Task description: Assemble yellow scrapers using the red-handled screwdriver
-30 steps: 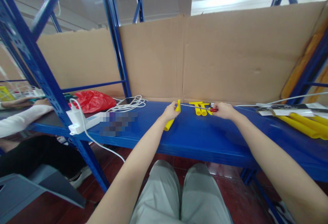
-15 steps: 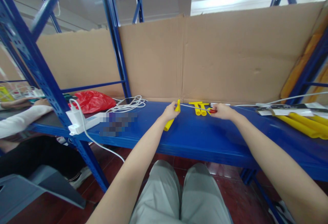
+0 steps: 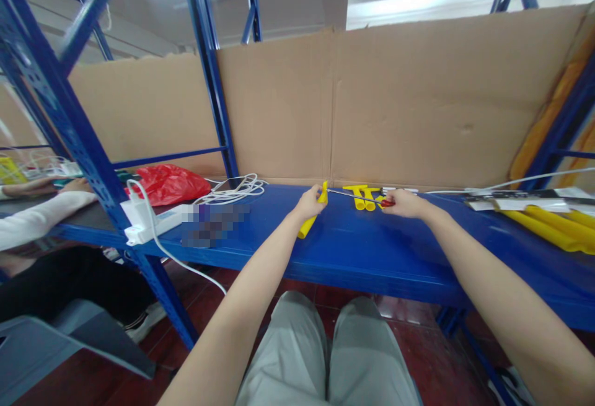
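Observation:
My left hand (image 3: 308, 203) is closed around a yellow T-shaped handle (image 3: 307, 226), its tube end slanting down toward the front of the blue shelf. My right hand (image 3: 403, 203) grips a screwdriver (image 3: 387, 203) by its red handle. The long metal shaft points left, and its tip meets or nearly meets the upper part of the yellow piece; exact contact is too small to tell. Behind the shaft lie more yellow T-shaped pieces (image 3: 362, 198), close to my right hand.
White coiled cables (image 3: 244, 189), a red plastic bag (image 3: 170, 184) and a white power strip (image 3: 162, 223) lie at left. Yellow tubes (image 3: 542, 228) with packaging rest at right. A cardboard panel (image 3: 395, 102) stands behind the shelf. A co-worker's arm (image 3: 51, 214) shows far left.
Both hands keep their grips and hardly move. The screwdriver stays aimed at the yellow piece; the view shifts very slightly.

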The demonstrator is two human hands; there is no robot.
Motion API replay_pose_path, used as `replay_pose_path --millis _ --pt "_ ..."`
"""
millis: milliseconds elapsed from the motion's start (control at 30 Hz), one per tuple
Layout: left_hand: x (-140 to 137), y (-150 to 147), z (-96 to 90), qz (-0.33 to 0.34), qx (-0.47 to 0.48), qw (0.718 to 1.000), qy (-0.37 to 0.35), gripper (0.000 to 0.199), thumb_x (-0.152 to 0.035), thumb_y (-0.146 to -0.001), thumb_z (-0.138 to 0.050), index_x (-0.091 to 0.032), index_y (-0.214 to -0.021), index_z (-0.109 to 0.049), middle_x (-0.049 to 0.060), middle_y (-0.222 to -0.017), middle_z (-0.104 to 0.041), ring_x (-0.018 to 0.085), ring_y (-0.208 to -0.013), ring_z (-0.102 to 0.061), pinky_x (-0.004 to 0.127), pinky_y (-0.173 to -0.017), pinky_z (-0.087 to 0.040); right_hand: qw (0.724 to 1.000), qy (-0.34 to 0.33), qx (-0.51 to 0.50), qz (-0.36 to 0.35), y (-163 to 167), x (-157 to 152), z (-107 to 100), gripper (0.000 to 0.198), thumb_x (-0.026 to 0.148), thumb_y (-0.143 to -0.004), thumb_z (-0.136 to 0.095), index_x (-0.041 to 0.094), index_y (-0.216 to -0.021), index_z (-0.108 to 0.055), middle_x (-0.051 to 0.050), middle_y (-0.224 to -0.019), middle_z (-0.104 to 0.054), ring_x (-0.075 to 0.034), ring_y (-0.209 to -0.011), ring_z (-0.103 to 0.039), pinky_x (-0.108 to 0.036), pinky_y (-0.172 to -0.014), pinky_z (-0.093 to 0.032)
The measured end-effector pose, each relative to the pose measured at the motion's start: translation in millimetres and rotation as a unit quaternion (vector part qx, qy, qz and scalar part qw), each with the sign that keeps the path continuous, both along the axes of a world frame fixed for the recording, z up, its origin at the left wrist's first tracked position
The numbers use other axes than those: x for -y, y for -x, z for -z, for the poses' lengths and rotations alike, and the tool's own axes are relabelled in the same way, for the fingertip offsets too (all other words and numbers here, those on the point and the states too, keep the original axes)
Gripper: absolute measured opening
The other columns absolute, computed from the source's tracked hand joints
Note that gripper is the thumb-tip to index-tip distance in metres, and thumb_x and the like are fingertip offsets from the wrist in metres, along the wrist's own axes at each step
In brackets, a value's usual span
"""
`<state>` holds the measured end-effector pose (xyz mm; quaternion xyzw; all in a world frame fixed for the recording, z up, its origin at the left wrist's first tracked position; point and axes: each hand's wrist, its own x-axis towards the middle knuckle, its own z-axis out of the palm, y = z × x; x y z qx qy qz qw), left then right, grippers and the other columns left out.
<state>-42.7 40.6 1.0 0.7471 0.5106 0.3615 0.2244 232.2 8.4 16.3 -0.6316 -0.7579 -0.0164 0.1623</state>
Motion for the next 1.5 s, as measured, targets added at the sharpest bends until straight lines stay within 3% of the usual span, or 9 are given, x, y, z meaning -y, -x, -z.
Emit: replay_pose_path --millis 133,333,467,767,900,1067,1200,1500 --pt "-1 0 1.1 -0.004 0.005 1.000 -0.004 0.043 -0.005 -0.076 -0.063 -0.014 -0.117 -0.055 0.012 -0.115 -0.065 0.017 -0.080 -0.068 0.027 -0.071 -0.053 0.999 -0.008 -0.044 -0.019 -10 1 -2 0.019 0.034 -0.063 -0.064 0.022 -0.058 -0.050 0.001 -0.053 -0.055 -0.013 -0.054 -0.050 -0.024 -0.050 -0.034" --pt "-2 1 1.2 0.001 -0.011 1.000 -0.014 0.043 -0.006 -0.078 -0.062 -0.013 -0.119 -0.054 0.014 -0.118 -0.065 0.018 -0.084 -0.068 0.028 -0.072 -0.054 0.987 0.090 -0.124 -0.048 -20 3 0 0.031 0.046 -0.056 -0.071 0.020 -0.063 -0.055 0.001 -0.056 -0.056 -0.013 -0.050 -0.049 -0.026 -0.047 -0.038" --pt "-3 1 1.7 -0.002 -0.042 0.998 -0.040 0.041 -0.008 -0.077 -0.063 -0.012 -0.118 -0.055 0.016 -0.120 -0.064 0.020 -0.091 -0.068 0.031 -0.077 -0.054 0.980 0.118 -0.126 -0.094 -11 0 5 0.034 0.048 -0.054 -0.074 0.021 -0.061 -0.055 0.001 -0.056 -0.057 -0.014 -0.051 -0.052 -0.027 -0.050 -0.042" --pt "0 -6 1.7 0.023 -0.121 0.979 -0.160 0.045 -0.005 -0.073 -0.063 -0.013 -0.117 -0.060 0.012 -0.118 -0.066 0.024 -0.111 -0.061 0.035 -0.097 -0.047 0.970 0.095 -0.156 -0.158 14 -2 12 0.020 0.037 -0.068 -0.070 0.020 -0.078 -0.069 -0.006 -0.081 -0.072 -0.020 -0.074 -0.066 -0.032 -0.069 -0.052" --pt "8 -10 -1.0 0.058 -0.185 0.956 -0.219 0.048 -0.004 -0.076 -0.057 -0.016 -0.122 -0.057 0.010 -0.123 -0.063 0.023 -0.113 -0.059 0.035 -0.099 -0.046 0.969 0.018 -0.188 -0.162 25 -5 16 0.017 0.030 -0.075 -0.066 0.019 -0.086 -0.070 -0.008 -0.092 -0.073 -0.021 -0.083 -0.068 -0.035 -0.080 -0.054" --pt "21 -16 -4.0 0.124 -0.265 0.925 -0.241 0.056 -0.004 -0.081 -0.048 -0.023 -0.133 -0.049 0.007 -0.125 -0.057 0.021 -0.111 -0.061 0.033 -0.095 -0.048 0.954 -0.050 -0.225 -0.190 42 -11 24 0.016 0.029 -0.079 -0.062 0.018 -0.089 -0.070 -0.009 -0.094 -0.073 -0.021 -0.086 -0.068 -0.037 -0.084 -0.054" --pt "24 -20 -3.1 0.148 -0.294 0.906 -0.265 0.058 -0.003 -0.083 -0.042 -0.025 -0.137 -0.045 0.007 -0.125 -0.054 0.020 -0.111 -0.060 0.033 -0.095 -0.049 0.939 -0.056 -0.272 -0.202 49 -15 30 0.017 0.032 -0.079 -0.061 0.018 -0.085 -0.068 -0.008 -0.088 -0.073 -0.022 -0.085 -0.068 -0.040 -0.082 -0.054" --pt "24 -22 -1.3 0.151 -0.269 0.913 -0.268 0.057 -0.003 -0.083 -0.040 -0.026 -0.135 -0.048 0.007 -0.123 -0.055 0.020 -0.105 -0.062 0.033 -0.094 -0.049 0.901 -0.026 -0.394 -0.179 53 -15 33 0.027 0.045 -0.075 -0.066 0.018 -0.076 -0.067 -0.008 -0.086 -0.073 -0.021 -0.081 -0.068 -0.039 -0.082 -0.053"
